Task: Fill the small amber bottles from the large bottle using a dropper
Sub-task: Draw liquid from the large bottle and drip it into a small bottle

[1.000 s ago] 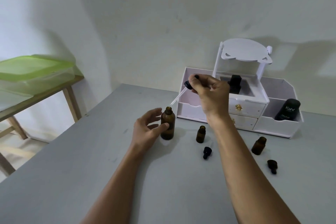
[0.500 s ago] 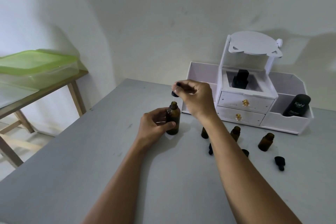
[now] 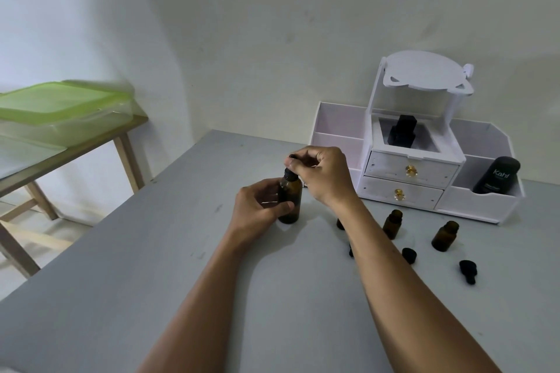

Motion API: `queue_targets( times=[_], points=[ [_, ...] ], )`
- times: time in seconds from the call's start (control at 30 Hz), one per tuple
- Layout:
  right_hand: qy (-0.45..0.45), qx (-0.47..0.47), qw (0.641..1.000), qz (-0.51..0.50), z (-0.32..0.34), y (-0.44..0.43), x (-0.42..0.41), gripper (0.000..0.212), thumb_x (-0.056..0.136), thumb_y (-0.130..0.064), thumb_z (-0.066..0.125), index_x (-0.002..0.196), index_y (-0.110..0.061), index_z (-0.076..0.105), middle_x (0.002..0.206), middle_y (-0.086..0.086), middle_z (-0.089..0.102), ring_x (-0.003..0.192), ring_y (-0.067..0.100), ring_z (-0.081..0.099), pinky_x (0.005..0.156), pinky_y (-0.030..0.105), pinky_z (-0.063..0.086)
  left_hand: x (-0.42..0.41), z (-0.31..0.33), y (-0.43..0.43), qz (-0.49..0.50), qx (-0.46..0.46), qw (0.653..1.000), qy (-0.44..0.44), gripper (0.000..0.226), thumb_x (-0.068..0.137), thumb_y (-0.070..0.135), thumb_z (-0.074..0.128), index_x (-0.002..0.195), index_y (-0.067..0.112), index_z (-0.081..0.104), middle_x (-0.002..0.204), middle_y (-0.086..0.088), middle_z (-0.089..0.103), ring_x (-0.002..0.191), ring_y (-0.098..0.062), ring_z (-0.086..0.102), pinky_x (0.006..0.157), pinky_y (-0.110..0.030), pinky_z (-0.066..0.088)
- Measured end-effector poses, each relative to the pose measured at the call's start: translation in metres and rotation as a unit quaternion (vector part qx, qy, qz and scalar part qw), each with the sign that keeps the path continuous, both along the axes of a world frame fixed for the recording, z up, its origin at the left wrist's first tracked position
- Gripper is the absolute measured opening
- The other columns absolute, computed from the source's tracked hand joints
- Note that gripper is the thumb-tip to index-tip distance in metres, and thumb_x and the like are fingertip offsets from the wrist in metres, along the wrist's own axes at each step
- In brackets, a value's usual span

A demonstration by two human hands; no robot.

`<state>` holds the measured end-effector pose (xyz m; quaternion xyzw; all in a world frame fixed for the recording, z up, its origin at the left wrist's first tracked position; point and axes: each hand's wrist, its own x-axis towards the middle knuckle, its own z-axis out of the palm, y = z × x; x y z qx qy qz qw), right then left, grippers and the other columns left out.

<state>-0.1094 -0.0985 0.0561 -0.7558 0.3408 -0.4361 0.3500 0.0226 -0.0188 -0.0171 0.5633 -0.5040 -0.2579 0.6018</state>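
Head view, left hand (image 3: 257, 206) wrapped around large bottle (image 3: 290, 201) upright on table (image 3: 151, 266); right hand (image 3: 324, 174) pinching dropper (image 3: 291, 167) at its neck.

Plain off-white walls (image 3: 272, 24) meet in a corner at left, unevenly lit, brighter on the left wall, soft shadows across the back one. Grey matte surface (image 3: 121, 297) runs up to the back wall, with a white desktop organiser (image 3: 415, 172) against it: two small drawers with gold knobs, open side bins, an oval panel on posts on top. At left a wooden side table (image 3: 91, 142) with light legs carries a clear storage box with a green lid (image 3: 60, 103); pale floor (image 3: 18, 275) shows below it.
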Motion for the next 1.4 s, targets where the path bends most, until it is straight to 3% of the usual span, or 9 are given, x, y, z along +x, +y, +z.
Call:
queue_targets(
  times=[0.33, 0.53, 0.73, 0.9, 1.0, 1.07, 1.17, 1.27, 1.4],
  points=[
    [-0.001, -0.01, 1.0, -0.007, 0.003, 0.003, 0.001, 0.005, 0.085, -0.014, 0.076, 0.08, -0.015, 0.078, 0.069, -0.01, 0.07, 0.057, -0.005, 0.062, 0.059, 0.01, 0.047, 0.0, 0.001, 0.002, 0.007, 0.005, 1.0, -0.015, 0.048, 0.069, 0.015, 0.08, 0.116, 0.017, 0.074, 0.104, 0.0, 0.078, 0.098, -0.014, 0.074, 0.09, -0.034, 0.06],
    [-0.039, -0.005, 0.999, 0.004, 0.012, 0.009, 0.0, 0.005, 0.085, -0.015, 0.075, 0.082, -0.014, 0.077, 0.074, 0.0, 0.076, 0.064, 0.005, 0.071, 0.069, 0.017, 0.054, -0.001, 0.002, 0.002, 0.009, 0.009, 1.0, -0.005, 0.048, 0.068, 0.013, 0.078, 0.116, 0.017, 0.074, 0.103, -0.001, 0.078, 0.097, -0.015, 0.074, 0.093, -0.041, 0.059],
    [-0.077, -0.039, 0.996, 0.012, 0.044, 0.01, -0.005, 0.013, 0.086, -0.018, 0.075, 0.094, -0.008, 0.078, 0.085, 0.002, 0.078, 0.08, 0.012, 0.075, 0.083, 0.028, 0.06, -0.009, 0.007, 0.006, 0.09, -0.041, 0.995, -0.015, 0.07, 0.068, 0.044, 0.077, 0.134, 0.024, 0.062, 0.112, 0.004, 0.074, 0.107, -0.008, 0.069, 0.09, -0.032, 0.058],
    [-0.133, -0.06, 0.989, 0.008, 0.079, 0.012, -0.019, 0.014, 0.086, -0.016, 0.076, 0.096, -0.006, 0.077, 0.084, 0.002, 0.077, 0.076, 0.011, 0.075, 0.078, 0.025, 0.059, -0.031, 0.022, 0.013, 0.246, -0.213, 0.94, -0.1, 0.04, 0.08, 0.03, 0.075, 0.116, 0.013, 0.068, 0.094, 0.0, 0.07, 0.087, -0.014, 0.068, 0.072, -0.033, 0.056],
    [-0.186, -0.068, 0.98, 0.001, 0.091, 0.013, -0.035, 0.013, 0.086, -0.01, 0.076, 0.098, -0.005, 0.075, 0.082, -0.001, 0.075, 0.07, 0.003, 0.073, 0.073, 0.022, 0.059, -0.052, 0.028, 0.015, 0.252, -0.271, 0.919, -0.136, 0.022, 0.081, 0.015, 0.074, 0.1, 0.006, 0.072, 0.08, -0.002, 0.067, 0.074, -0.016, 0.065, 0.066, -0.033, 0.054],
    [-0.2, -0.069, 0.977, -0.011, 0.094, 0.012, -0.048, 0.012, 0.086, -0.01, 0.076, 0.098, -0.006, 0.076, 0.081, 0.0, 0.076, 0.072, 0.008, 0.074, 0.077, 0.029, 0.062, -0.067, 0.027, 0.015, 0.214, -0.285, 0.923, -0.144, 0.015, 0.082, 0.016, 0.073, 0.094, 0.006, 0.073, 0.076, -0.002, 0.066, 0.067, -0.016, 0.064, 0.064, -0.03, 0.053],
    [-0.186, -0.062, 0.98, -0.029, 0.09, 0.008, -0.07, 0.006, 0.086, -0.015, 0.077, 0.092, -0.015, 0.077, 0.081, -0.001, 0.078, 0.078, 0.017, 0.076, 0.083, 0.038, 0.062, -0.086, 0.019, 0.01, 0.141, -0.24, 0.951, -0.133, 0.016, 0.081, 0.018, 0.074, 0.096, 0.011, 0.075, 0.077, 0.002, 0.069, 0.069, -0.013, 0.066, 0.066, -0.025, 0.054],
    [-0.166, -0.048, 0.984, -0.044, 0.079, 0.003, -0.088, 0.005, 0.085, -0.017, 0.078, 0.087, -0.022, 0.077, 0.078, -0.005, 0.078, 0.077, 0.018, 0.077, 0.083, 0.037, 0.062, -0.097, 0.009, 0.003, 0.06, -0.116, 0.985, -0.113, 0.033, 0.08, 0.021, 0.078, 0.112, 0.02, 0.073, 0.093, 0.007, 0.073, 0.084, -0.009, 0.069, 0.077, -0.019, 0.056],
    [-0.16, -0.009, 0.985, -0.057, 0.063, -0.005, -0.102, 0.006, 0.084, -0.013, 0.078, 0.086, -0.018, 0.077, 0.074, -0.007, 0.077, 0.073, 0.013, 0.076, 0.082, 0.031, 0.062, -0.1, 0.004, -0.009, 0.029, 0.011, 0.996, -0.082, 0.053, 0.081, 0.025, 0.081, 0.13, 0.02, 0.065, 0.113, 0.008, 0.071, 0.1, -0.004, 0.067, 0.09, -0.012, 0.052]
  ],
)
